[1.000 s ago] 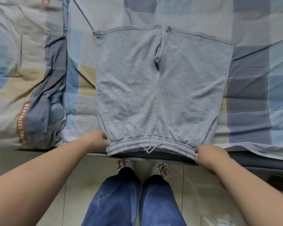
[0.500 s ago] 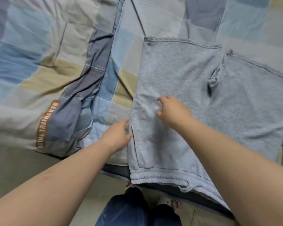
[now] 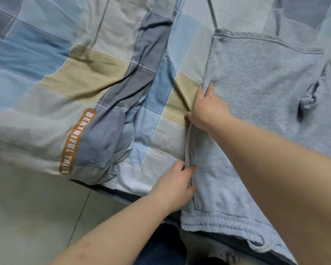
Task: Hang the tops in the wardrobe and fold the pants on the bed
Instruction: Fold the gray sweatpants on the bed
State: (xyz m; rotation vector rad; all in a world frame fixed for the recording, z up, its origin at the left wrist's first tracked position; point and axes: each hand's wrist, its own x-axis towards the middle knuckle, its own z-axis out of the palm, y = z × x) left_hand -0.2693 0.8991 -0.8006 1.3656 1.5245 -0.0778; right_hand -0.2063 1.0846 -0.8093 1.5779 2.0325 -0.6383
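Two hands work the left side seam of the grey shorts (image 3: 256, 111), spread flat at the bed's (image 3: 157, 150) near edge: left hand (image 3: 177, 185) fingers pinch the seam by the waistband, right hand (image 3: 208, 107) fingers curl under it farther up.

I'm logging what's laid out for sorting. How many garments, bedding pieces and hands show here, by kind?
Grey shorts: 1
Plaid quilt, bunched, with an orange label: 1
Plaid bed sheet under the shorts: 1
Hands: 2, the left hand and the right hand, both at the left side edge of the shorts
Total: 5
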